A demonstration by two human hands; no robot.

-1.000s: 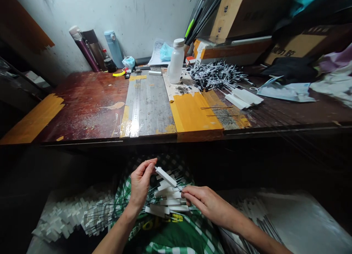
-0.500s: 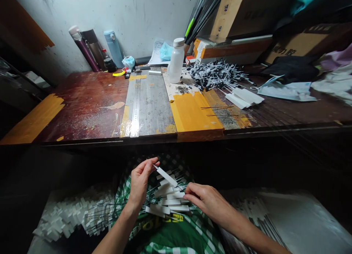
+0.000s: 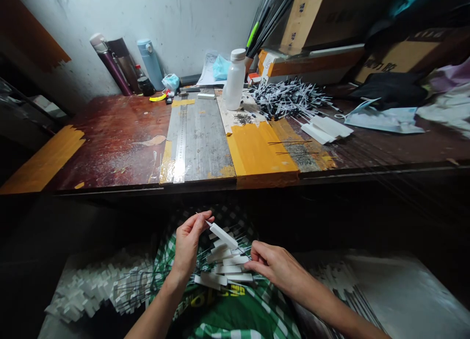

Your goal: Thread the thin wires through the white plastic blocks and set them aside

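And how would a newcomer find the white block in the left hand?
Below the table, find the green cloth with a pile of white blocks on it. The block slants down over this pile from the left hand; unlike its neighbours, it is held by that hand's fingertips.

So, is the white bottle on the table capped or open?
Capped: a white lid sits on top of the upright bottle. Whether it is screwed tight, I cannot tell.
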